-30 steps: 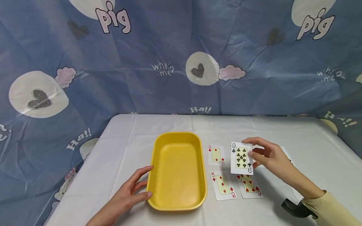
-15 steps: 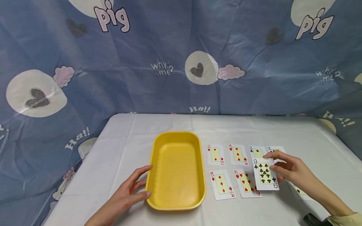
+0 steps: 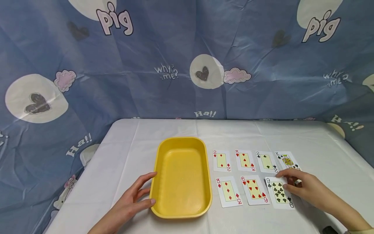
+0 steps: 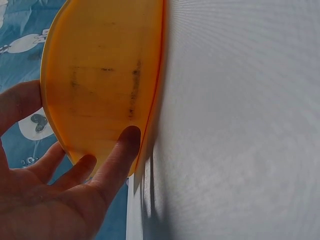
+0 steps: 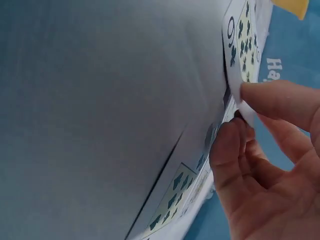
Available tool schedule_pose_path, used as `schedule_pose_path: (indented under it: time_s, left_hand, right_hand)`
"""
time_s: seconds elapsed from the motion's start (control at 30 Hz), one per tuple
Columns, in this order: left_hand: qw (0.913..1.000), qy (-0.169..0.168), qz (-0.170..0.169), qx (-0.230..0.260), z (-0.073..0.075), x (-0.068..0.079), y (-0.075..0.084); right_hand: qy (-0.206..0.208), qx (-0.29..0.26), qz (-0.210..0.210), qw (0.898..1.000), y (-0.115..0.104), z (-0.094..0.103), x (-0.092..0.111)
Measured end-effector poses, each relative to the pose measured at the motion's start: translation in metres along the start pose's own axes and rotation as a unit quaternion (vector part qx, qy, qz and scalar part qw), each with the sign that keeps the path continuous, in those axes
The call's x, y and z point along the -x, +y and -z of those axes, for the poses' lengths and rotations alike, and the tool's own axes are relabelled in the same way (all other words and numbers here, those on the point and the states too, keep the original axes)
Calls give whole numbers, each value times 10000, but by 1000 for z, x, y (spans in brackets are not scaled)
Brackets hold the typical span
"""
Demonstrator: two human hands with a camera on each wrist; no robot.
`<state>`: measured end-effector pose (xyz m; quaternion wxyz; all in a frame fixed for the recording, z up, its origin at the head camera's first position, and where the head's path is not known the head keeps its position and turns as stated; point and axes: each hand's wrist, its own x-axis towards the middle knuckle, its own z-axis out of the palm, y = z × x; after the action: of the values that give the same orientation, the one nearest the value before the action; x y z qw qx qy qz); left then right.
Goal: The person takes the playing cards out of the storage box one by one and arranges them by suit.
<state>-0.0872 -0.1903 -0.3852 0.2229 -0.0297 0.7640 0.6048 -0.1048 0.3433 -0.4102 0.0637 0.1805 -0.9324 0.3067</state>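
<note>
My right hand [image 3: 312, 188] pinches the nine of clubs [image 3: 279, 192] by its right edge, low at the table beside the six of hearts [image 3: 255, 190]. In the right wrist view the held card [image 5: 242, 45] is tilted, thumb on one side and fingers on the other. Behind that hand lies a card with spades [image 5: 172, 200], mostly hidden in the head view. My left hand [image 3: 128, 203] touches the left side of the yellow tray [image 3: 156, 195], fingers spread and fairly straight. The left wrist view shows the fingertips against the tray's outer wall [image 4: 100, 65].
Face-up cards lie right of the tray: two of diamonds [image 3: 221, 161], three of hearts [image 3: 244, 161], two of clubs [image 3: 266, 162], king of spades [image 3: 286, 160] and three of diamonds [image 3: 229, 191]. A patterned blue cloth [image 3: 163, 104] hangs behind the white table [image 3: 131, 146].
My right hand has carried the nine of clubs right and down, from over the hearts cards to beside the six of hearts. The left hand has stayed at the tray.
</note>
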Motion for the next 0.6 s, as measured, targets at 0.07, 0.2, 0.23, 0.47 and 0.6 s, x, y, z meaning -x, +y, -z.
schedule_pose_path:
  time_s: [0.07,0.2,0.23,0.47,0.6]
  left_hand:
    - [10000,-32,-11,13,0,0,0]
    - [9999,-140,-59,64,1,1,-1]
    - [9997,-188,-83,94,2,1,-1]
    - [9996,-252,-94,124,2,1,-1]
    - [9996,-266,-55,114,4,0,-1]
  right_hand:
    - [-7,120,77,9999,-1,-1,-1]
    - [-66,382,89,9992,-1,-3,-4]
    - [-76,433,77,9990,-1,-3,-4]
    - [-19,488,-37,9988,-1,-3,-6]
    - [305,277,-32,9991,-5,-1,-8]
